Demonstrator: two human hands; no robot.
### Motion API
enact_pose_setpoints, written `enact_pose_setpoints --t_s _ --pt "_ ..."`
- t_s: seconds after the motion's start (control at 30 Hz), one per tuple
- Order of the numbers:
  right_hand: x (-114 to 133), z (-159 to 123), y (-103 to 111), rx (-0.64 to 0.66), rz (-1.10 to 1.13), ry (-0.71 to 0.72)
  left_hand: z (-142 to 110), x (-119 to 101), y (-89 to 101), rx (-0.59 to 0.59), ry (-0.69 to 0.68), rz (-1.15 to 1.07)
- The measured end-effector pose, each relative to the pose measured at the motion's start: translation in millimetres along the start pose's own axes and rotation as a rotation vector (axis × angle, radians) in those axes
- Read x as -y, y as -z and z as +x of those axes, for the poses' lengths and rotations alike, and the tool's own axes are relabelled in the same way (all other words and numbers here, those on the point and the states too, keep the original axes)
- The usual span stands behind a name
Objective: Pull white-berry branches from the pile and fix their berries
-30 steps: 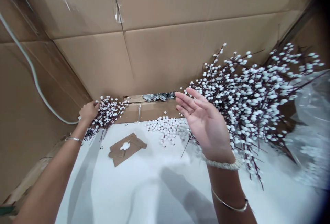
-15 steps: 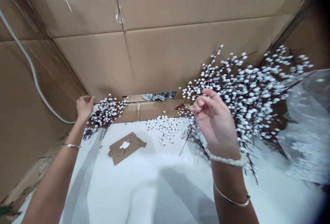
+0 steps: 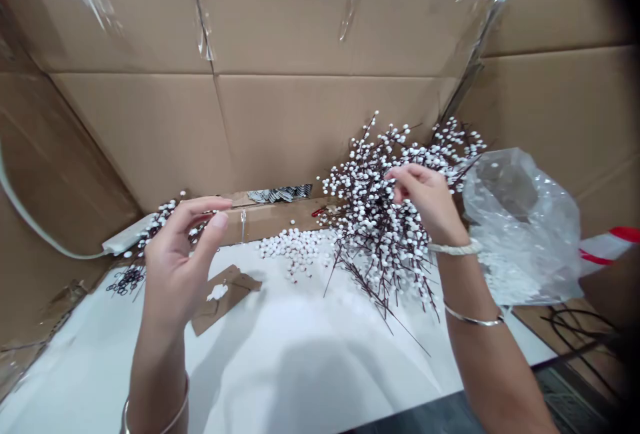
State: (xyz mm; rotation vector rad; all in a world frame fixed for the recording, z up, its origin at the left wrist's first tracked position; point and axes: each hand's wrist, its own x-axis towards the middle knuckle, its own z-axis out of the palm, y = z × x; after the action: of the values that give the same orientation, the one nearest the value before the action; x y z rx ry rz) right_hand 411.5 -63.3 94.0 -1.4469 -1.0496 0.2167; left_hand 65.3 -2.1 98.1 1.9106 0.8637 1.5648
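My left hand (image 3: 177, 264) is raised over the left part of the table, thumb and fingers apart, nothing between them. Behind it, partly hidden, lies a small bunch of white-berry stems (image 3: 161, 214). My right hand (image 3: 425, 197) is at the large pile of dark, white-berried stems (image 3: 385, 221), its fingers drawn together in a pinch. Whatever is between those fingertips is too small to make out. A loose heap of white berries (image 3: 297, 247) is spread on the white table between the hands. Near my left hand is a cardboard piece (image 3: 230, 301) with a white blob on it.
Cardboard walls (image 3: 285, 127) enclose the table's back and sides. A clear plastic bag (image 3: 525, 227) with white pieces stands at the right. A white power strip (image 3: 129, 235) with its cable lies at the left. Something red (image 3: 318, 212) shows beside the stem pile.
My left hand has left the small bunch, coming nearer and opening. My right hand went from open to pinched and reached into the large pile. The view has shifted right.
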Motion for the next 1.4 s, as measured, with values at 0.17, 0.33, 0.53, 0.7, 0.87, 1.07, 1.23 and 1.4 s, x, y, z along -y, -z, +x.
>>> enact_pose_setpoints --t_s 0.17,0.33,0.53,0.7,0.87,1.07,1.23,1.4 --pt "-29 27 -6 0.125 -0.632 -0.021 -5 -8 17.9 -0.034 -0.098 0.072" --pt "-46 28 -23 0.488 -1.219 0.013 -3 -9 36.3 -0.110 -0.040 0.079" --pt "-40 27 -34 0.480 -1.270 0.102 -4 -10 47.9 -0.165 -0.039 0.072" --pt "-27 39 -23 0.206 -1.010 0.279 -3 -10 51.2 -0.169 -0.030 0.082" --pt "-8 50 -6 -0.251 -0.287 0.360 -2 -10 53.4 -0.174 -0.023 0.079" --pt "52 13 -19 -0.099 0.388 0.257 -3 -7 49.7 -0.125 -0.029 0.094" --pt "87 -44 -62 0.215 0.552 0.208 8 13 25.1 0.089 -0.299 0.413" --pt "91 -68 -101 0.450 0.707 0.059 12 36 6.7 0.404 -0.312 0.565"
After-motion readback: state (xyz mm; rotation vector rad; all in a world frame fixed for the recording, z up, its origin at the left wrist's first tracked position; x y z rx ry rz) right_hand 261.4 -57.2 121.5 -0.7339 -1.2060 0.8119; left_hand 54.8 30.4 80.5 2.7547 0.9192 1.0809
